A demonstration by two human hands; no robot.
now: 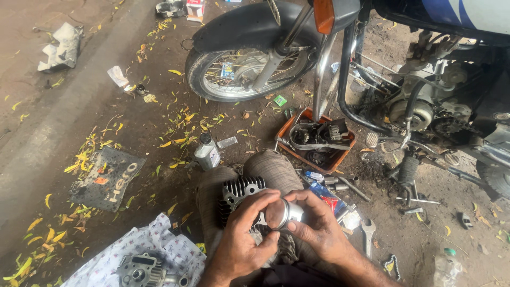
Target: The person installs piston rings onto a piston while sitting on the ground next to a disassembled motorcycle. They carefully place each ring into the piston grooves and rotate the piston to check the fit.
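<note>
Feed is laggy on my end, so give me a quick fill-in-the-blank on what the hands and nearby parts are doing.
1. Both hands, left hand and right hand, hold a shiny metal ____.
2. The finned cylinder rests on the person's ____.
3. The tray holding engine parts is ____ in colour.
4. A spanner lies on the ____.

Missing words: piston; lap; orange; ground

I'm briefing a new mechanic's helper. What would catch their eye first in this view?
At bottom centre, the left hand and right hand together hold a shiny metal piston against a finned black cylinder block resting on the person's lap. Behind, a motorcycle stands partly stripped, with an orange tray of parts on the ground beside its front wheel.
</note>
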